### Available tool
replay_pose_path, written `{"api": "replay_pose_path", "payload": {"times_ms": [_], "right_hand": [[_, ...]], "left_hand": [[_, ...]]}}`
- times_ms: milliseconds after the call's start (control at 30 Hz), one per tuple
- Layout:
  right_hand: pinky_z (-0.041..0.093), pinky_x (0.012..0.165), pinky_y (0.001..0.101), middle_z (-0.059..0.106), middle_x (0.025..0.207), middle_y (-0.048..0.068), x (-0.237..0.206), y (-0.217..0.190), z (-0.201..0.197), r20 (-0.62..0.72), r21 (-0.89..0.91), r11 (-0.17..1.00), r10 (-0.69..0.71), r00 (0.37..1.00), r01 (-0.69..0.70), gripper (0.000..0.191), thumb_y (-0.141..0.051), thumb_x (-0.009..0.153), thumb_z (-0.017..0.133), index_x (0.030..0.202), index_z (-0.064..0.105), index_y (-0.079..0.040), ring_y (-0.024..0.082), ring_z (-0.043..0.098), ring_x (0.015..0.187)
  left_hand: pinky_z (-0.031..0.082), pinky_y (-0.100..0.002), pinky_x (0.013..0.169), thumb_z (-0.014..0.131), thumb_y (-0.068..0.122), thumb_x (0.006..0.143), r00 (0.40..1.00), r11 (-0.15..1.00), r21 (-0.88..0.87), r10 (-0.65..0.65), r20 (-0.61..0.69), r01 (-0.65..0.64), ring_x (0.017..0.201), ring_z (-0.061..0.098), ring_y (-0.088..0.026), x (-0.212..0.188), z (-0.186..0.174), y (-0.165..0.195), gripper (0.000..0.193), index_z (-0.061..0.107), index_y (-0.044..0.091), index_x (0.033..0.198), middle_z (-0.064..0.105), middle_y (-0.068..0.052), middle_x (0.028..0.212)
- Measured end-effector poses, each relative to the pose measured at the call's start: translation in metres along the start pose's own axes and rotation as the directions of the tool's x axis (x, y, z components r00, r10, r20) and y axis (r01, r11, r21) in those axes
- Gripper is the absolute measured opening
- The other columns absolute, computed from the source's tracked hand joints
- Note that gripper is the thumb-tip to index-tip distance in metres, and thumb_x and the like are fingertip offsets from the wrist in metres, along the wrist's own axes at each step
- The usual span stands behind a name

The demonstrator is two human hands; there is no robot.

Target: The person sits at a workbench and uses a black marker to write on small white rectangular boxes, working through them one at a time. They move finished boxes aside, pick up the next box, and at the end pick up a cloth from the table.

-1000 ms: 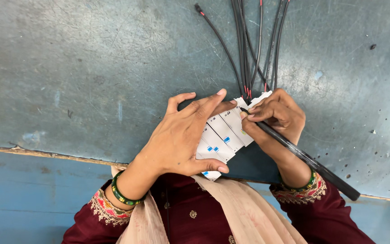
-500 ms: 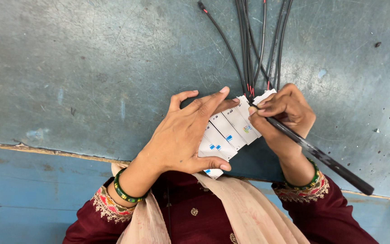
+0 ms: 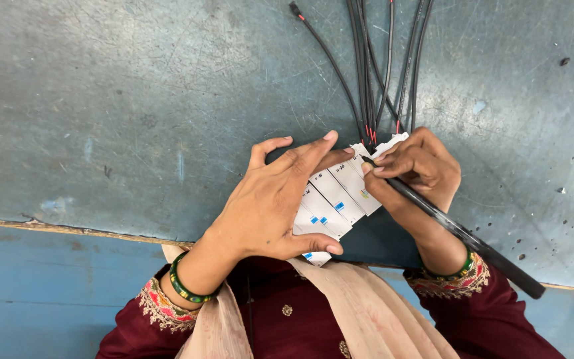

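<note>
White breaker row (image 3: 340, 196) w/ black wires (image 3: 373, 80): left hand (image 3: 270, 206) gripping it; right hand (image 3: 420, 166) pinching black tool (image 3: 460, 233).

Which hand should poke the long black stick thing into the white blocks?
Probably the right hand: it already grips the long black screwdriver, tip at the white switch blocks. The left hand steadies them.

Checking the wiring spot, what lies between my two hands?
In the head view, the row of white switch blocks sits between the left hand and right hand; both touch it.
</note>
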State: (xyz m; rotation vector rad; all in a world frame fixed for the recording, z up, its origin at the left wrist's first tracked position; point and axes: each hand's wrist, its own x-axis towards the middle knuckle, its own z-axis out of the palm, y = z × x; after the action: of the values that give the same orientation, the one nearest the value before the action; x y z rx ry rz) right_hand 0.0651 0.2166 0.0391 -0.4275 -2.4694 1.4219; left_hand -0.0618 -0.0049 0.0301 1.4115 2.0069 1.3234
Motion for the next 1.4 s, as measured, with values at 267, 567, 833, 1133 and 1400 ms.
{"api": "replay_pose_path", "payload": {"times_ms": [267,567,833,1133,1400], "right_hand": [[0.058,0.081,0.0246,0.06,0.094,0.006,-0.001,-0.0013,0.0014,-0.009,0.013,0.999,0.035,0.999,-0.035,0.024,0.008,0.082,0.085,0.078,0.064,-0.003,0.012,0.068,0.088],[0.058,0.079,0.0235,0.06,0.094,0.006,-0.0006,-0.0027,0.0015,0.003,0.012,0.999,0.036,0.999,-0.036,0.024,0.008,0.082,0.085,0.078,0.064,-0.003,0.012,0.068,0.09],[0.058,0.08,0.024,0.061,0.094,0.007,-0.0005,-0.003,0.0012,0.003,-0.031,0.999,0.032,0.999,-0.032,0.022,0.008,0.082,0.085,0.079,0.065,-0.002,0.012,0.068,0.086],[0.058,0.076,0.0228,0.06,0.093,0.007,-0.0012,-0.0027,0.0003,0.01,0.021,0.999,0.037,0.999,-0.037,0.023,0.008,0.083,0.084,0.078,0.064,-0.003,0.012,0.069,0.083],[0.058,0.077,0.0237,0.061,0.094,0.007,-0.0018,-0.0044,0.0008,0.003,0.018,0.999,0.041,0.999,-0.041,0.024,0.009,0.083,0.084,0.078,0.064,-0.003,0.012,0.069,0.083]], "left_hand": [[0.029,-0.054,0.124,0.065,0.077,0.082,1.0,1.0,-0.006,0.004,0.006,-0.004,0.142,0.057,-0.03,-0.0003,-0.0023,0.0018,0.119,0.026,-0.006,0.158,0.06,-0.006,0.155],[0.029,-0.054,0.124,0.065,0.078,0.081,1.0,1.0,0.016,0.009,0.002,-0.009,0.14,0.058,-0.03,-0.0001,-0.0028,0.0043,0.12,0.027,-0.006,0.157,0.059,-0.007,0.155],[0.029,-0.053,0.124,0.066,0.078,0.081,1.0,1.0,-0.001,0.008,-0.003,-0.008,0.141,0.058,-0.029,0.0,-0.0023,0.0037,0.12,0.027,-0.006,0.158,0.06,-0.006,0.155],[0.029,-0.053,0.125,0.068,0.078,0.08,1.0,1.0,-0.009,-0.011,0.019,0.012,0.142,0.057,-0.03,-0.0011,-0.0026,0.002,0.122,0.027,-0.006,0.158,0.06,-0.006,0.155],[0.028,-0.054,0.125,0.066,0.079,0.08,0.999,1.0,-0.012,-0.016,0.028,0.016,0.141,0.057,-0.03,0.0059,-0.0084,0.0076,0.123,0.026,-0.007,0.158,0.06,-0.005,0.155]]}}
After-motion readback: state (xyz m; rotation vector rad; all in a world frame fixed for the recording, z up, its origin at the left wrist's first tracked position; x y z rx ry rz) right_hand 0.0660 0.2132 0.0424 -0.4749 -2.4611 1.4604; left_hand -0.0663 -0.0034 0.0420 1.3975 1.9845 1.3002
